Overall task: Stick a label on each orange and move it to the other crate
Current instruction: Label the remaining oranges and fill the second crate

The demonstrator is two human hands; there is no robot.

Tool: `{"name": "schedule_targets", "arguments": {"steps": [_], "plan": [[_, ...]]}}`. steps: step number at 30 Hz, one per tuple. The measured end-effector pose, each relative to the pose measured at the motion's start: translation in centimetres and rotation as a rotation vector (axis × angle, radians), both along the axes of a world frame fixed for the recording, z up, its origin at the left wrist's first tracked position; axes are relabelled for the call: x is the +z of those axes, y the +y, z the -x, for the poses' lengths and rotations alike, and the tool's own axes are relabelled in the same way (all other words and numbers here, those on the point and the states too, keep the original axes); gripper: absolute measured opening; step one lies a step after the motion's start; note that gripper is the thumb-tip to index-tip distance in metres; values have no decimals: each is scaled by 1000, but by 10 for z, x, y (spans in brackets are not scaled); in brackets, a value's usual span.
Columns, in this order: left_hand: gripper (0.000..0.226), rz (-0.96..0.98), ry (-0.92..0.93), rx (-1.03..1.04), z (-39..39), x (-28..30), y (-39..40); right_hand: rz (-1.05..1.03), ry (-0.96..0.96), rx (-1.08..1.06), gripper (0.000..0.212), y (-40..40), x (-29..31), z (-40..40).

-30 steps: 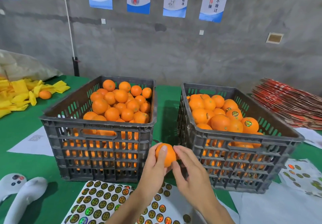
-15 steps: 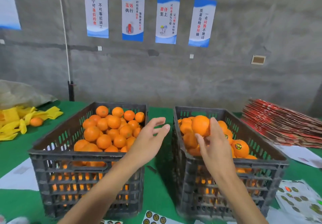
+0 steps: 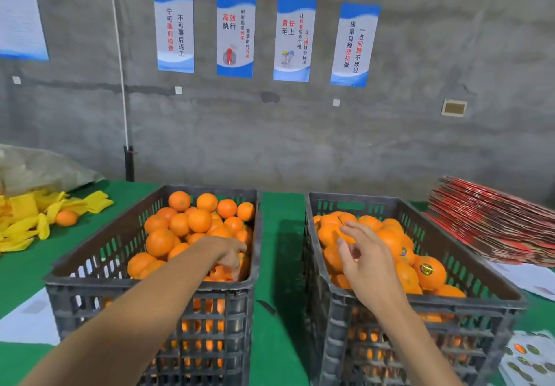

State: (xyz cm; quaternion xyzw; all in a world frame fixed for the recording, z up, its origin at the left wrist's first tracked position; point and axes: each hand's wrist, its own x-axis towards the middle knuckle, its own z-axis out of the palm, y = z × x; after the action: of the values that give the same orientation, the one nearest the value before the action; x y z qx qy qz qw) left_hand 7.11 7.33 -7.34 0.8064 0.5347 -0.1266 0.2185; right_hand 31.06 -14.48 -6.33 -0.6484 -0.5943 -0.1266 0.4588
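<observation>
Two crates part-full | right crate (image 3: 414, 214) holds labelled oranges (image 3: 428, 271) | left crate (image 3: 99, 253) heaped, many left | left hand (image 3: 229, 253) reaching in, grasp unclear | right hand (image 3: 365, 261) empty, fingers loose

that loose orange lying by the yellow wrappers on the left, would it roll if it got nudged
Probably. The loose orange is round and sits on flat green cloth. The yellow wrappers beside it look thin and limp, so they would likely slow it little. It looks firm enough to take a plain grip.

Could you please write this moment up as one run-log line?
left hand: reaching among unlabelled oranges, grey plastic left crate | right hand: open, empty, over grey plastic right crate | next: label an orange
</observation>
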Motion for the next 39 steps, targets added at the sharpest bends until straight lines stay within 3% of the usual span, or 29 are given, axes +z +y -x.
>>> {"name": "schedule_targets", "arguments": {"steps": [5,8,13,16,19,22,25,31,35,39], "plan": [[76,-22,-106,54,-2,-6,9,-3,-15,-15,25,-1,0,3],[74,-269,-200,104,11,15,-1,-43,-18,8,24,-4,0,4],[73,-650,-834,158,17,47,-69,-154,-153,110,33,-8,3,31],[67,-612,-1201,118,9,47,-127,-160,-162,227,47,-14,-2,62],[65,-575,-1382,-1,5,31,-182,-206,-117,287,58,-26,-15,83],[67,-600,-1354,-28,7,0,-218,-245,-41,338,62,-46,-40,89],[76,-650,-1193,13,9,-45,-240,-164,-1,402,64,-69,-80,87],[78,-386,-991,110,17,-139,-253,302,60,433,63,-94,-167,72],[64,-172,-977,291,21,-179,-254,497,-40,406,47,-83,-203,66],[52,-33,-1082,404,27,-203,-257,649,-170,389,59,-76,-229,65]]}}
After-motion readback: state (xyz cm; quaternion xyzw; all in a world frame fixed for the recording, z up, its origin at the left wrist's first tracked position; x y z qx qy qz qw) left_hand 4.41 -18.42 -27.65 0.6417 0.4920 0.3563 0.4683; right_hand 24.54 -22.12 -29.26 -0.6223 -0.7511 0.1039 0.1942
